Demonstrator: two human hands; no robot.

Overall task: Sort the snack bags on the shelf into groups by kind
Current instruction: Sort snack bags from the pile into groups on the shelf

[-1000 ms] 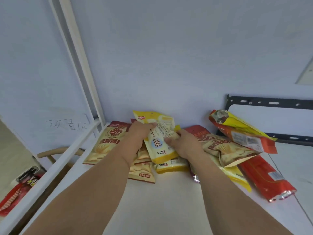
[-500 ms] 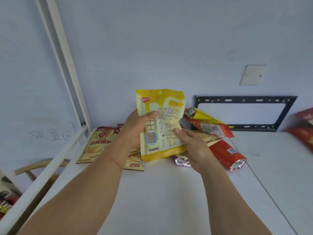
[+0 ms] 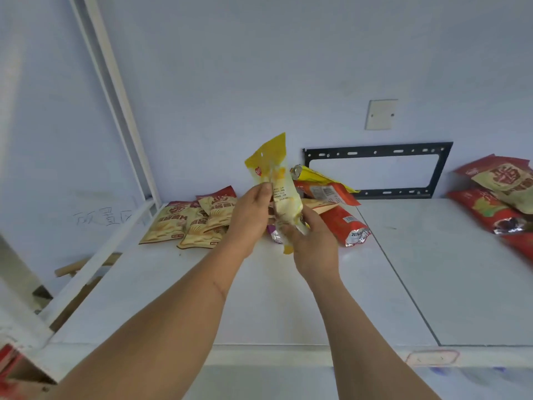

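I hold a yellow snack bag [image 3: 277,180] upright above the white shelf [image 3: 259,290], turned edge-on to me. My left hand [image 3: 251,217] grips its left side with the thumb on the front. My right hand [image 3: 311,241] holds its bottom end. Behind my left hand lie tan and red chip bags [image 3: 184,220] in an overlapping group. Behind my right hand, red bags [image 3: 343,223] and a yellow one [image 3: 320,176] are piled. At the far right lie more red and tan bags [image 3: 501,194].
A white shelf post [image 3: 115,93] and rail [image 3: 95,255] bound the left side. A black metal bracket [image 3: 375,174] is fixed to the back wall, with a blank wall plate [image 3: 380,114] above it. A seam [image 3: 398,272] divides the shelf boards.
Both hands lifted the yellow bag off the pile and raised it. It has since turned from facing me to edge-on. My view has shifted right, showing the bags at the far right.
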